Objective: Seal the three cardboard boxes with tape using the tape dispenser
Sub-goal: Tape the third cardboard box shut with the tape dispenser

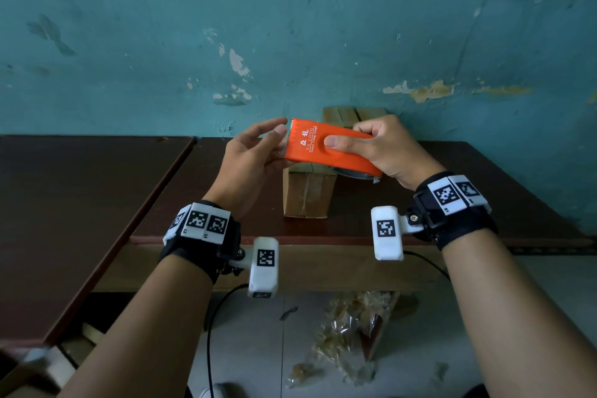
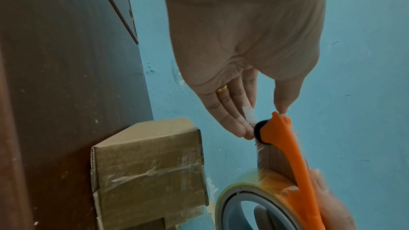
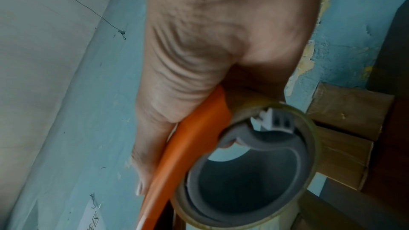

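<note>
While right hand [image 1: 384, 149] grips tape dispenser [image 1: 329, 149] | label "YA LONG" | left hand [image 1: 255, 155] fingers loose at cutter end

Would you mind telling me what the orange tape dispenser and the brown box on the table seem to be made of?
The orange tape dispenser looks like moulded plastic: smooth, evenly coloured, with white printed lettering. The brown box is corrugated cardboard, matte, its fluted edge visible at the corner, with a glossy clear strip, probably tape, across one face.
</note>
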The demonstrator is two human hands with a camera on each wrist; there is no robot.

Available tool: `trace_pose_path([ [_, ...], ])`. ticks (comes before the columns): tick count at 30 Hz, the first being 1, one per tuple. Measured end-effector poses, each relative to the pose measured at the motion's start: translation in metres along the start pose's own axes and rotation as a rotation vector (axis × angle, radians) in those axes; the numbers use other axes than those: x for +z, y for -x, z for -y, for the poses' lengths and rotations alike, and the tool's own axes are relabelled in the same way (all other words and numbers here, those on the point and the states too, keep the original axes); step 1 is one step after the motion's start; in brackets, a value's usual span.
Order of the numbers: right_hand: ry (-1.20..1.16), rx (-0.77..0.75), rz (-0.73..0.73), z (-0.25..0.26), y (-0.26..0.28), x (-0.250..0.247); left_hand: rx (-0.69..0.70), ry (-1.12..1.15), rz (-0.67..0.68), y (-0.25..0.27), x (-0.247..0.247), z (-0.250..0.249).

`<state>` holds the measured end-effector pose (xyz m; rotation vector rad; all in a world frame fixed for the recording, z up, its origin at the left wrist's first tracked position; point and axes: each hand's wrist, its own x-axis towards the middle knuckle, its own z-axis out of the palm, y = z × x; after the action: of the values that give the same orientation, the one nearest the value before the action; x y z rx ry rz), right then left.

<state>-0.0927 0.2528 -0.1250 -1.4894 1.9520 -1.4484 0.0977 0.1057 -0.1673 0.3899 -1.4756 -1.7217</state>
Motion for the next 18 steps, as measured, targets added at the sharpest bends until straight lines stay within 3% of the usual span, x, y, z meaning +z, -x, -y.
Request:
trace_pose_path([
  [9, 0.004, 0.032, 0.048, -0.0044, -0.0020, -0.0034, -0.047, 0.044, 0.019, -0.0015, -0.0013, 0.0040],
  [18, 0.062, 0.065, 0.069, -0.0052, -0.0004, -0.0092, 0.001, -0.046, -0.085, 0.0048, 0.0042, 0.0031],
])
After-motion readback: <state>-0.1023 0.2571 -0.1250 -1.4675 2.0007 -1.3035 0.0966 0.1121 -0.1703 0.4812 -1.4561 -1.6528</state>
